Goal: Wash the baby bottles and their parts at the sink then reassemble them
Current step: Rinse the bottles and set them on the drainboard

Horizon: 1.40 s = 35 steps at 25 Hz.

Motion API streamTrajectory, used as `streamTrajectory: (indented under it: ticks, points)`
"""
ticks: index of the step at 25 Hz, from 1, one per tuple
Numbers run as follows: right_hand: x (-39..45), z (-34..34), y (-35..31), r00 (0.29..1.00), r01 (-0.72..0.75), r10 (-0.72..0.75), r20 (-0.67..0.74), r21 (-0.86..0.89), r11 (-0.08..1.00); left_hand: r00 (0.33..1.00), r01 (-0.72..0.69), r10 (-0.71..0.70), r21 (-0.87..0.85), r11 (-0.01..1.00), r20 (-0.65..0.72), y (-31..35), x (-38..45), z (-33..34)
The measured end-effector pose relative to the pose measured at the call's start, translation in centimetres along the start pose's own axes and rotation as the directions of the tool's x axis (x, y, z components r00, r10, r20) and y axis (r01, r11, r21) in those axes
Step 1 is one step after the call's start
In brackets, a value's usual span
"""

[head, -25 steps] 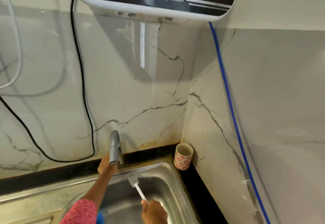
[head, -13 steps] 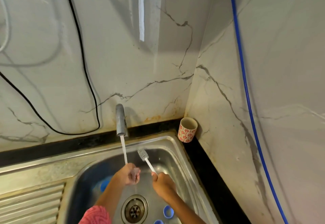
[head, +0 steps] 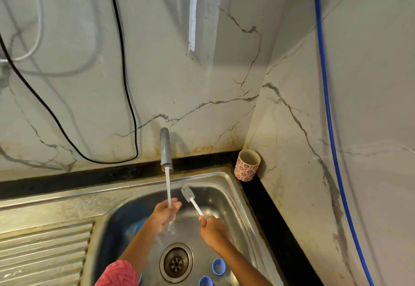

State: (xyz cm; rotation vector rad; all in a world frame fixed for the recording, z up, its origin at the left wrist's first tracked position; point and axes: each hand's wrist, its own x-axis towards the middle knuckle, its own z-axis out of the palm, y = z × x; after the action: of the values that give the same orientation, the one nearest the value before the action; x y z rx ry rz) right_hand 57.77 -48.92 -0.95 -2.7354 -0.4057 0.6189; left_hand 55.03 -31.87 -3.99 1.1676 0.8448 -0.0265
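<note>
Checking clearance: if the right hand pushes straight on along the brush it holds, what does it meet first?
Probably the back wall of the sink. The right hand holds the brush aimed up and away, just right of the water stream; depth is unclear.

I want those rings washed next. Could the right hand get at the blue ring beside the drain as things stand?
Probably yes, but not freely: the blue ring lies uncovered on the sink floor just below the right hand, though that hand's grip is taken up by the brush.
</note>
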Motion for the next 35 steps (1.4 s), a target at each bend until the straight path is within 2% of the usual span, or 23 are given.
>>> streamTrajectory:
  ticks: [2, 7, 9, 11, 13, 16, 19, 22, 25, 27, 31, 33, 35]
  points:
    - [0.0, 0.3, 0.1, 1.000, -0.003, 0.003, -0.001, 0.002, 1.000, 0.995, -0.096, 0.097, -0.053, 0.994, 0.003, -1.0, -0.3, -0.8]
    - [-0.1, 0.8, 0.1, 1.000, -0.012, 0.012, 0.019, 0.007, 1.000, 0.984, -0.166, 0.168, -0.054, 0.985, 0.051, -1.3, 0.0, -1.8]
    - [-0.1, 0.6, -0.2, 1.000, -0.007, 0.007, 0.025, 0.008, 1.000, 0.994, -0.088, 0.089, -0.026, 0.996, 0.061, -0.6, -0.2, -1.1]
    - [0.0, 0.5, -0.3, 1.000, -0.003, 0.003, 0.031, 0.021, 1.000, 0.997, 0.072, -0.073, 0.046, 0.996, 0.031, 0.5, 0.1, -0.3]
    - [-0.1, 0.4, -0.3, 0.999, 0.007, -0.009, 0.039, 0.038, 0.999, 0.986, 0.158, -0.152, 0.082, 0.984, -0.068, 1.7, 1.5, -0.1]
    - [-0.2, 0.7, -0.1, 0.997, 0.024, -0.027, 0.067, 0.044, 0.999, 0.961, 0.057, -0.020, 0.126, 0.990, -0.275, 4.4, 3.5, -0.4]
    - [-0.4, 1.4, -0.2, 0.993, 0.045, -0.050, 0.103, 0.053, 0.998, 0.923, -0.093, 0.166, 0.217, 0.972, -0.347, 8.3, 4.4, -0.7]
    - [-0.7, 2.0, -0.6, 0.988, 0.066, -0.072, 0.137, 0.050, 0.997, 0.937, -0.104, 0.193, 0.297, 0.949, -0.291, 10.4, 5.9, -0.9]
    - [-0.9, 2.5, -1.0, 0.986, 0.081, -0.084, 0.147, 0.030, 0.996, 0.973, -0.033, 0.123, 0.408, 0.913, -0.197, 10.3, 6.4, -0.3]
    - [-1.0, 2.8, -1.0, 0.985, 0.088, -0.090, 0.148, 0.018, 0.996, 0.963, -0.067, 0.179, 0.466, 0.882, -0.200, 10.5, 5.8, 0.5]
    - [-1.5, 2.8, -0.4, 0.989, 0.058, -0.059, 0.132, 0.016, 0.998, 0.971, -0.029, 0.189, 0.717, 0.697, -0.145, 11.1, 4.7, 0.9]
    - [-1.8, 2.5, -0.2, 0.991, 0.050, -0.051, 0.127, 0.013, 0.999, 0.962, -0.101, 0.254, 0.736, 0.670, -0.100, 10.7, 3.7, 0.3]
    - [-2.4, 2.0, 0.0, 0.991, 0.040, -0.042, 0.124, 0.021, 0.999, 0.935, -0.215, 0.350, 0.680, 0.701, -0.066, 9.0, 2.8, -0.7]
